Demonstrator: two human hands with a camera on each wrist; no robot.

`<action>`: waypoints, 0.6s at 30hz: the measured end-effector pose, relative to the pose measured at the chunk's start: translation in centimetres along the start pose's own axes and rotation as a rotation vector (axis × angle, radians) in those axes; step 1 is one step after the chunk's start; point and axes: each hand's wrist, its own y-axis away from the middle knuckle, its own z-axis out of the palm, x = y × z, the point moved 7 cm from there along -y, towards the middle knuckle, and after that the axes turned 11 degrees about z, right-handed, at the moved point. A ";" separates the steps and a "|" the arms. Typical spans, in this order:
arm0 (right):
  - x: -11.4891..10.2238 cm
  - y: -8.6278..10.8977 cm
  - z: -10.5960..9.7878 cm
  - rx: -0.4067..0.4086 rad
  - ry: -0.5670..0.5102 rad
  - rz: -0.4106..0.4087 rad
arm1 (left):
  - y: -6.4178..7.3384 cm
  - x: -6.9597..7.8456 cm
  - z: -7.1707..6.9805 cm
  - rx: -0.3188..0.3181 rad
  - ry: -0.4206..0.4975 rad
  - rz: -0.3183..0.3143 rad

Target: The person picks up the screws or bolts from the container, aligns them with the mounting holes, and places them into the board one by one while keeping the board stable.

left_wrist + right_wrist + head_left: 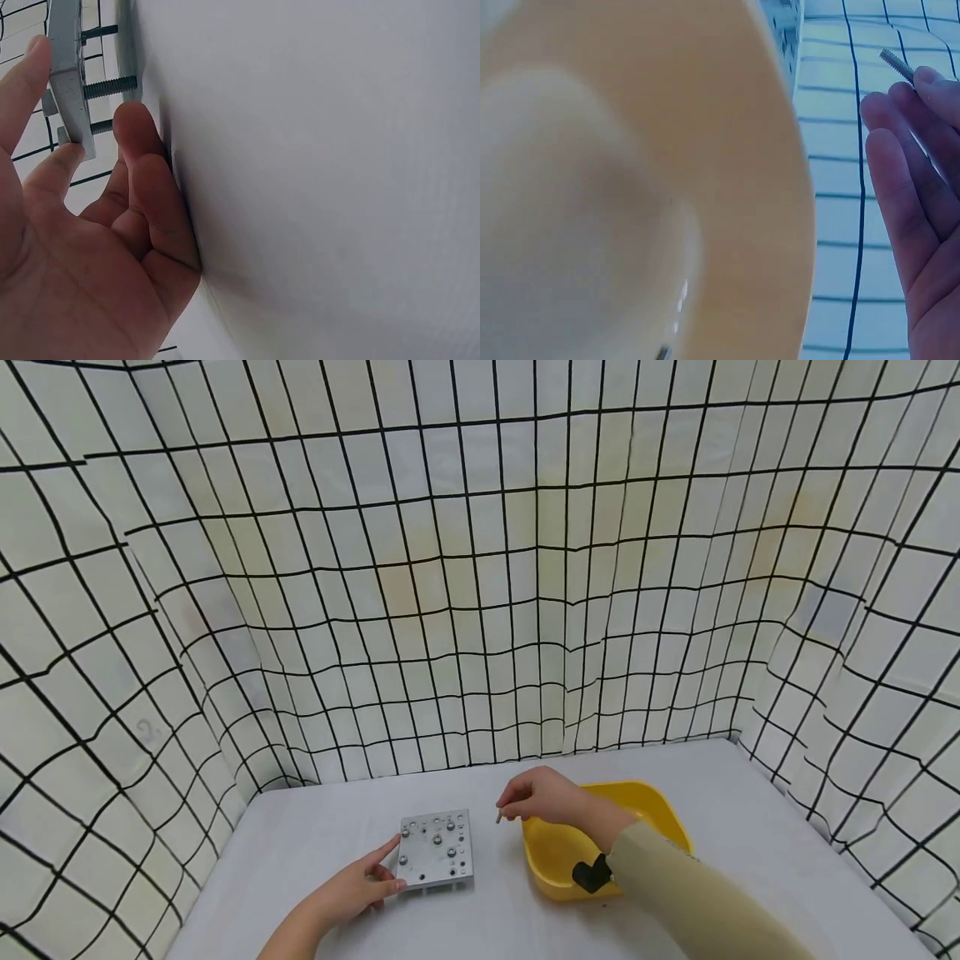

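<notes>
A square silver metal plate (pixel 431 870) with holes and several bolt heads lies on the table, left of centre. My left hand (pixel 352 889) holds its near left corner, thumb at the front edge and a finger along the left side. In the left wrist view, threaded bolt shanks (pixel 110 86) stick out beneath the plate, which stands off the table. My right hand (pixel 551 797) is raised by the far left rim of a yellow basin (pixel 551 887). Between its thumb and fingertip it pinches a small screw (pixel 895 64), threaded end outward.
A small metal piece (pixel 664 352) shows in the basin at the bottom of the right wrist view. A black wrist mount (pixel 592 874) sits at my right cuff, over the basin. White cloth walls (pixel 480 568) with a black grid surround the white table (pixel 330 814).
</notes>
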 end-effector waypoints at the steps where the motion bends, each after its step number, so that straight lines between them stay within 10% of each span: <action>1: -0.3 -0.2 0.5 0.000 0.015 -0.001 | 0.0 0.0 0.0 -0.001 0.000 -0.005; 18: -5.2 -2.0 8.3 -0.055 0.085 -0.060 | 0.0 0.2 0.0 -0.040 0.000 0.014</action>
